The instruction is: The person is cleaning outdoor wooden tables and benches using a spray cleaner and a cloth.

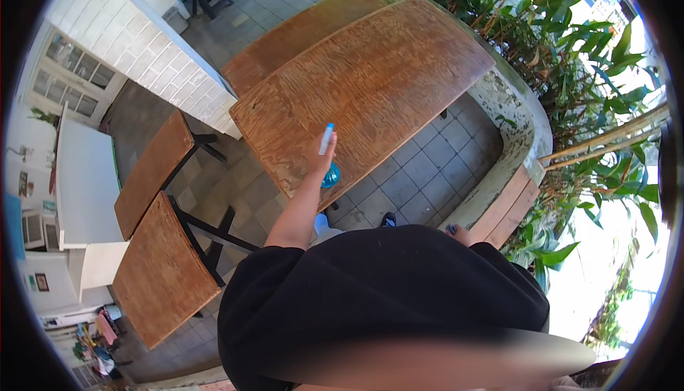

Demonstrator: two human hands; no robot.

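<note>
My left hand (322, 157) is wrapped around the neck of a spray bottle with a white and blue trigger head (326, 138). Below the fingers shows the bottle's translucent blue body (331, 176). Arm and bottle are over the near left end of a long, worn wooden table (368, 86); whether the bottle touches the top I cannot tell. Low at my right side, my right hand (463, 235) is partly hidden by my black shirt. A small dark grey thing (451, 229) is in its fingers, too small to identify.
A wooden bench (299, 38) runs along the table's far side. A curved, weathered concrete wall (521, 102) with leafy plants (577, 33) borders the right. Two smaller wooden tables (160, 273) stand at left, near a white brick pillar (144, 49). Grey tiles (422, 161) cover the floor.
</note>
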